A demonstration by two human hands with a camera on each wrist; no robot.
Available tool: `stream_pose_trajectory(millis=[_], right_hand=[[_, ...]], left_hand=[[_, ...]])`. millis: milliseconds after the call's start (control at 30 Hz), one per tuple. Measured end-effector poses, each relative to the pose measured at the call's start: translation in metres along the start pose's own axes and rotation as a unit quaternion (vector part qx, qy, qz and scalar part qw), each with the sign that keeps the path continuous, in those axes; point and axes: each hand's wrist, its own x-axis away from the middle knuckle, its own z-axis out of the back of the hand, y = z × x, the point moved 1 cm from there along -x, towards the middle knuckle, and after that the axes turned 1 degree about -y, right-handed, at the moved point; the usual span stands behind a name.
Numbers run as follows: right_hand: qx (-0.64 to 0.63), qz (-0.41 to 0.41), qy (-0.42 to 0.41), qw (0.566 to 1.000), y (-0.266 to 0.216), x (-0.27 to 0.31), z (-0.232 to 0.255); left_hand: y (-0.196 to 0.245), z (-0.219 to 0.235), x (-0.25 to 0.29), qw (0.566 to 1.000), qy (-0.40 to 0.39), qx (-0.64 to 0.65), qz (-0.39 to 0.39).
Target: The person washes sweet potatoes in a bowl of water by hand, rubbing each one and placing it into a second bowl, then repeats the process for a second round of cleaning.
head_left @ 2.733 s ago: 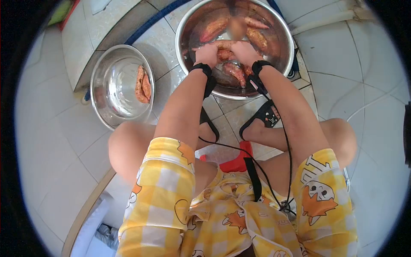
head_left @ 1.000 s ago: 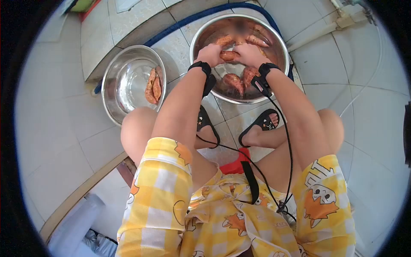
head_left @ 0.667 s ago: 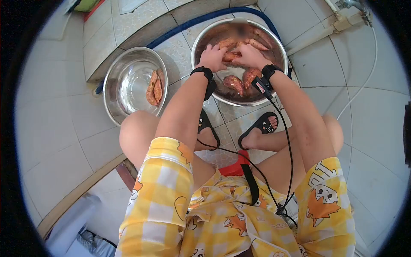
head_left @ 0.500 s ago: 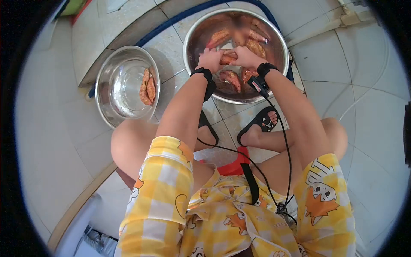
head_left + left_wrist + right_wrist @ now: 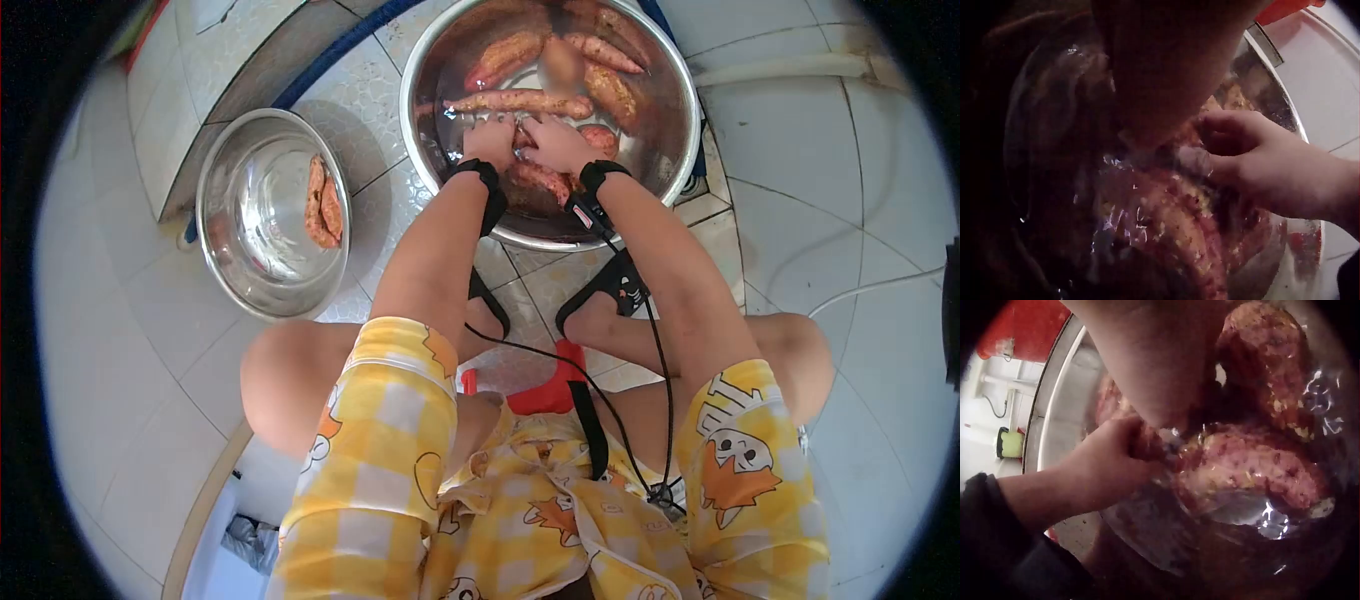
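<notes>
Both hands are down in the water of a large steel basin (image 5: 690, 130) of sweet potatoes. The left hand (image 5: 490, 143) and right hand (image 5: 560, 145) face each other, fingers curled on a sweet potato (image 5: 522, 138) between them that they mostly hide. In the right wrist view, the left hand (image 5: 1104, 465) grips a reddish sweet potato (image 5: 1110, 403). The left wrist view shows the right hand (image 5: 1266, 156) with bent fingers and thumb at it. A long sweet potato (image 5: 520, 101) lies just beyond the fingertips; another (image 5: 540, 180) lies on the near side.
To the left, a smaller steel bowl (image 5: 215, 250) holds two sweet potatoes (image 5: 322, 205). Several more sweet potatoes (image 5: 610, 97) sit at the basin's far side. A black cable (image 5: 655, 350) runs from the right wrist. Slippered feet (image 5: 600, 300) stand close before the basin.
The head view has leaned closer over the basin. The left hand's fingers, spread apart earlier, have come in on the sweet potato. Both hands now sit nearer the basin's front; the bowl's two sweet potatoes stay put.
</notes>
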Motion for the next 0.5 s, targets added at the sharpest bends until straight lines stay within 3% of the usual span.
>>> stream_pose_trajectory(millis=[133, 267, 333, 433, 500], right_hand=[[0.018, -0.044, -0.002, 0.999, -0.012, 0.003, 0.000], [0.027, -0.098, -0.031, 0.994, -0.025, 0.004, 0.012], [0.005, -0.118, -0.038, 0.992, -0.029, 0.004, 0.018], [0.037, -0.073, 0.017, 0.997, -0.016, -0.001, 0.002], [0.016, -0.069, -0.021, 0.997, -0.011, -0.007, -0.004]], left_hand=[[0.001, 0.009, -0.003, 0.998, -0.024, 0.001, -0.064], [-0.001, 0.009, -0.010, 0.999, -0.044, 0.005, -0.031], [-0.001, 0.013, -0.007, 0.999, -0.027, 0.004, -0.041], [-0.003, 0.004, -0.003, 0.989, 0.100, -0.070, -0.087], [-0.001, 0.009, -0.003, 0.996, 0.033, -0.047, -0.073]])
